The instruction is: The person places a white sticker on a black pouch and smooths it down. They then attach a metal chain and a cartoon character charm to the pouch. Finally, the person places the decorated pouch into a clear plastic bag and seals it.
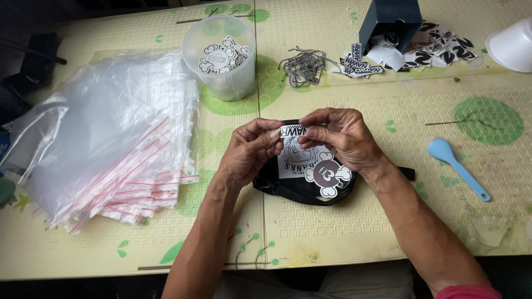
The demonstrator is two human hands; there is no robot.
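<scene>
black-and-white printed tags [302, 149] fanned flat atop a black fabric pouch [288, 191] at the mat's middle.

Soft even daylight, sharp, faint shadows

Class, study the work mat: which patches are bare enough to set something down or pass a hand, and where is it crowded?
Free: the near strip of the mat below the black pouch, and the patch between the right hand and the blue spoon. Crowded: the stack of clear bags at left, and the far edge with the plastic tub, string bundle and loose stickers.
</scene>
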